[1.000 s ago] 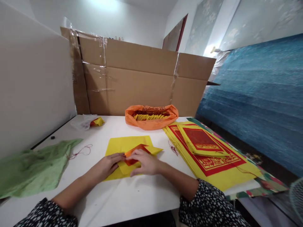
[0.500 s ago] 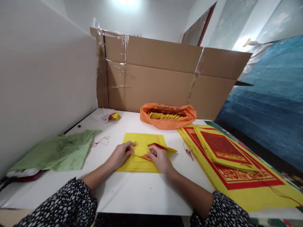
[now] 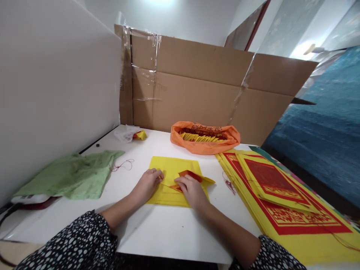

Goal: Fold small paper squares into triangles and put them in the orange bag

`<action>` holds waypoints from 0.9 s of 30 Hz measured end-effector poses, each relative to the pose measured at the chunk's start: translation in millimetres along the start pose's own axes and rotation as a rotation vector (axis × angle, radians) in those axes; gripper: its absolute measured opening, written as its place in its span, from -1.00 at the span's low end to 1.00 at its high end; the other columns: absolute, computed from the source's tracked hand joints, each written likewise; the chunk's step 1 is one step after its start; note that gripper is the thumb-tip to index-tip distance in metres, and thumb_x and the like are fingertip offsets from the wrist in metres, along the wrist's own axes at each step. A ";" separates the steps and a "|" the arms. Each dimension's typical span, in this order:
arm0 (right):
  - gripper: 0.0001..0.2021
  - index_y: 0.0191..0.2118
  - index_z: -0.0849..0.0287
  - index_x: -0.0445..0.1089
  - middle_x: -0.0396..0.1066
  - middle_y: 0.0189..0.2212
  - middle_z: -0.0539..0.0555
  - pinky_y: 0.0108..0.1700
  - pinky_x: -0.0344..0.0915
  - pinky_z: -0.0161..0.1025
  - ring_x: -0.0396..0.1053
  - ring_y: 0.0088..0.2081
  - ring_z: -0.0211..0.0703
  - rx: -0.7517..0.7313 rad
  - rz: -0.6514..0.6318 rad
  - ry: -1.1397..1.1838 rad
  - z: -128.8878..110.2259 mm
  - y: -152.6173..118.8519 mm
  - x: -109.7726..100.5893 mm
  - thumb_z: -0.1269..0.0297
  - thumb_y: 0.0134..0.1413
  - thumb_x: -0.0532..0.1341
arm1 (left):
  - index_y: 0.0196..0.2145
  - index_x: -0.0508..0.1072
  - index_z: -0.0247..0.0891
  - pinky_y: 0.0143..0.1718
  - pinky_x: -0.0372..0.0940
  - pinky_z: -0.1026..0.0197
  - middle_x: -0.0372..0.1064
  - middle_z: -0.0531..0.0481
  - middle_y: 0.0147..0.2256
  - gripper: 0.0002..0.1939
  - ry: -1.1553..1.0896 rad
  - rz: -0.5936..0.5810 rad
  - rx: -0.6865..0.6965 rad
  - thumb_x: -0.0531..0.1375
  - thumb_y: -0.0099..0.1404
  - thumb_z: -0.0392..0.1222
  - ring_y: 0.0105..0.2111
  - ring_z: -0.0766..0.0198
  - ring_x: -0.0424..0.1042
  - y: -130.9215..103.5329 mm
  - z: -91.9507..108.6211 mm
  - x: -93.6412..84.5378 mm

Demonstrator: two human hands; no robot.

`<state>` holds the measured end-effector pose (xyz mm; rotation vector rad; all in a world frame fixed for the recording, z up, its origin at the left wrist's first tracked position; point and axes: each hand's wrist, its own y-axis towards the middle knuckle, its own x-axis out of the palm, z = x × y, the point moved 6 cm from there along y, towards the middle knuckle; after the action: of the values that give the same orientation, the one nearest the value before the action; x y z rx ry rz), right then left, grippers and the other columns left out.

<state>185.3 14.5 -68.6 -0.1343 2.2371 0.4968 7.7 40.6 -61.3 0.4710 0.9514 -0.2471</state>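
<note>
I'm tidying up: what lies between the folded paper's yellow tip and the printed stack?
A tangle of red string on the white tabletop, as the head view shows.

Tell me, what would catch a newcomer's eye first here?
Likely the orange bag at the back of the table, packed with yellow folded pieces, before a cardboard panel. Next, the big red-printed yellow sheets stacked on the right. Then, at centre, the left hand and right hand on yellow paper.
</note>
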 end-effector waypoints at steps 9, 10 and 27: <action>-0.75 -0.15 0.06 0.49 0.39 -0.33 0.03 -0.29 0.32 -0.32 0.40 -0.34 -0.21 -0.046 -0.017 -0.223 -2.8 -0.1 5.1 0.43 0.23 0.09 | -0.30 0.42 -0.27 -0.24 0.21 0.13 0.33 -0.08 -0.31 -0.84 0.211 -0.018 0.128 0.05 0.33 -0.37 -0.27 0.13 0.30 -3.2 21.4 -5.4; -0.75 -0.15 0.05 0.49 0.40 -0.32 0.03 -0.30 0.32 -0.31 0.40 -0.34 -0.20 -0.070 -0.010 -0.275 -5.1 0.1 5.4 0.42 0.24 0.07 | -0.29 0.42 -0.27 -0.22 0.22 0.12 0.33 -0.10 -0.28 -0.84 0.261 -0.051 0.211 0.05 0.34 -0.37 -0.24 0.12 0.30 -5.9 30.0 -4.6; -0.72 -0.24 0.08 0.50 0.55 -0.27 0.09 -0.12 0.30 -0.14 0.45 -0.19 -0.05 -0.120 -0.046 -0.245 -2.2 -56.6 -66.4 0.20 0.27 0.04 | 0.11 0.40 0.03 -0.12 0.15 -0.29 0.32 -0.33 -0.04 -0.31 0.417 -0.181 0.095 0.26 0.07 0.32 -0.09 -0.33 0.30 -30.5 68.8 24.1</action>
<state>241.9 -42.7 -34.9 -0.1769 1.9619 0.5893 58.6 -19.6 -56.0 0.5355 1.3979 -0.3679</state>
